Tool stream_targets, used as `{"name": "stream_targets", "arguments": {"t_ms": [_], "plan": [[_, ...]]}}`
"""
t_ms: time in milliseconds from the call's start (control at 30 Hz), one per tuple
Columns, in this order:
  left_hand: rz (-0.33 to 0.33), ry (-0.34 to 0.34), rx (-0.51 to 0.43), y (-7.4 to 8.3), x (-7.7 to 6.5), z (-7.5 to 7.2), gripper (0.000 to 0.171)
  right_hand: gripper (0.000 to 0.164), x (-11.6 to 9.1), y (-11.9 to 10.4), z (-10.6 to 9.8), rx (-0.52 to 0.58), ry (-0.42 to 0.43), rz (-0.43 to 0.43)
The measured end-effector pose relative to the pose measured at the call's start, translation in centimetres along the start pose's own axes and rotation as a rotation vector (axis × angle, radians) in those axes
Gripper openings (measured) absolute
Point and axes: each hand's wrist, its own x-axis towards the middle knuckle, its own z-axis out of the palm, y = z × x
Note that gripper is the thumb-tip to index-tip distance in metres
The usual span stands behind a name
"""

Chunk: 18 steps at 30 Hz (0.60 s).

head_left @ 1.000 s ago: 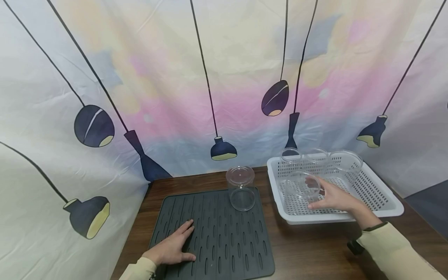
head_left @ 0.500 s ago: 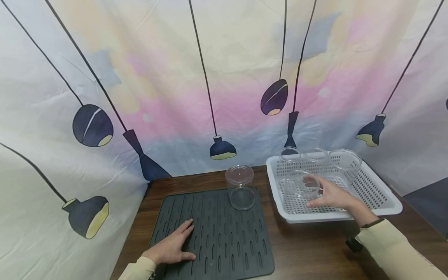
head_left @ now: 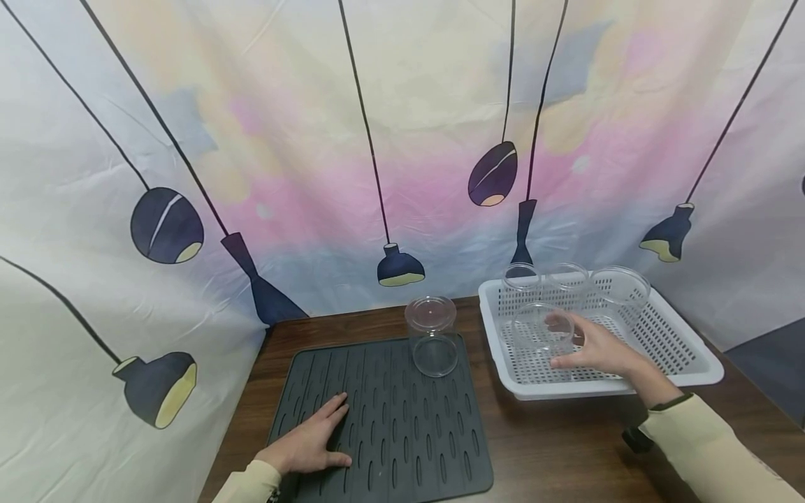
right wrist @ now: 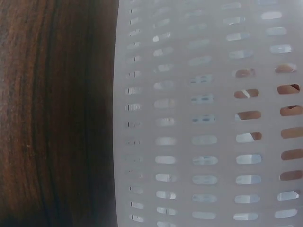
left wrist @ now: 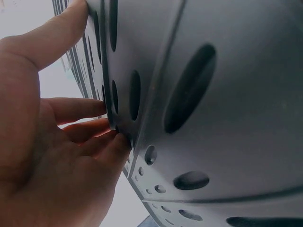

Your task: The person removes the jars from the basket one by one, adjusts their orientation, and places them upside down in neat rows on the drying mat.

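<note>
My right hand (head_left: 600,346) reaches into the white basket (head_left: 522,390) and grips a clear jar (head_left: 531,328) from its right side, thumb toward me and fingers behind. In the right wrist view, parts of that hand show through the slots of the basket wall (right wrist: 180,142). My left hand (head_left: 308,440) rests on the dark grey slotted mat (head_left: 409,419), fingers spread and holding nothing. The left wrist view has the left fingertips (left wrist: 118,142) against the mat's surface. Another clear jar (head_left: 434,353) stands on the mat's back right corner.
Several clear containers line the basket's back, among them a wide one (head_left: 619,290) at the right. The brown wooden table (head_left: 534,447) runs between mat and basket. A printed cloth (head_left: 283,140) hangs close behind the table.
The jar in my right hand has risen slightly and its rim looks more level. My left hand stays in place on the mat.
</note>
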Motion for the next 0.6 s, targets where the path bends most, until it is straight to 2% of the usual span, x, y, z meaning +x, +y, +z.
{"name": "stream_targets", "arguments": {"t_ms": [167,600], "plan": [[0.0,0.002,0.004,-0.03,0.02,0.04,0.098,0.089,-0.15,-0.21,-0.18,-0.016,0.029,-0.012],[-0.003,0.006,0.013,-0.03,0.07,0.13,0.098,0.078,-0.53,-0.49,-0.42,0.022,0.1,-0.018]]}}
